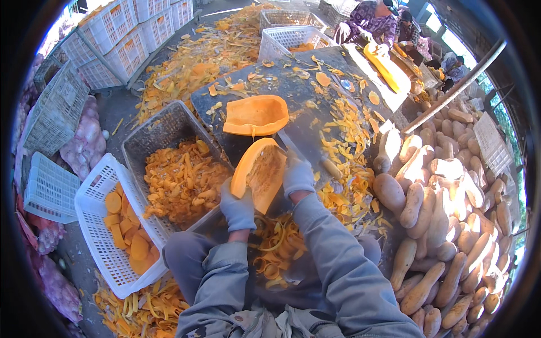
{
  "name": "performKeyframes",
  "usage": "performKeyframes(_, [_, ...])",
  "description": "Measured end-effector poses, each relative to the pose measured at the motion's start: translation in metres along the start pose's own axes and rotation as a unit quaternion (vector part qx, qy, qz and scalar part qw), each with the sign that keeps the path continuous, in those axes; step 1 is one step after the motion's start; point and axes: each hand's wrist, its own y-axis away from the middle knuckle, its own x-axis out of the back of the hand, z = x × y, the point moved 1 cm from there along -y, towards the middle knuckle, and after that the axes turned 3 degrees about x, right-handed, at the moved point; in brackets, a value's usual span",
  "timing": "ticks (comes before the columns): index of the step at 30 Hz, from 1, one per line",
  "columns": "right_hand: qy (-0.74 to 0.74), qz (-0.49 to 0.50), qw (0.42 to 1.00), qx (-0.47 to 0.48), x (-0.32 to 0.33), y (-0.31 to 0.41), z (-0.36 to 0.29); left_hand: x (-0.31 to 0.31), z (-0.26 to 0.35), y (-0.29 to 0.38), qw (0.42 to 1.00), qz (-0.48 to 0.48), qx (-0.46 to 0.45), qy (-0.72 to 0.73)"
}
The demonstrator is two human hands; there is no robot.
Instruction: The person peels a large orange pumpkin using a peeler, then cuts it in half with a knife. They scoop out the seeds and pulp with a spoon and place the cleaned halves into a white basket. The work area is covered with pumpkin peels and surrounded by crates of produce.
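My left hand (237, 208), in a pale glove, grips the lower left side of a peeled orange squash half (247, 162). Its hollow faces up and to the right, lined with brownish, stringy flesh. At the right rim of that half is my right hand (298, 174), also gloved; its fingertips are partly hidden. Just beyond lies another peeled squash half (256, 115), hollow side showing, on the dark work surface (249, 91). A knife's blade (292, 143) shows behind my right hand, apparently joined to the wooden handle (331, 168) on the surface.
A dark crate (162, 122) of seeds and pulp stands left, beside a white crate (95, 219) of squash pieces. Peelings (346, 156) litter the surface and floor. Unpeeled squashes (427, 215) are heaped right, below a slanted pole (456, 88). A co-worker (374, 21) handles a squash ahead.
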Motion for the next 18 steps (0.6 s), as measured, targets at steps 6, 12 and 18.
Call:
performKeyframes(6, [0.098,-0.012,0.995,0.020,-0.026,-0.007,-0.007,-0.004,-0.003,0.000,0.999,0.012,-0.033,0.018])
performKeyframes(12, [0.112,-0.079,0.989,0.050,-0.023,-0.015,-0.024,-0.007,-0.004,0.002,1.000,0.016,-0.019,0.013])
performKeyframes(18, [0.114,-0.204,0.970,0.073,0.007,0.049,-0.058,-0.009,0.009,-0.001,1.000,0.025,-0.010,-0.005])
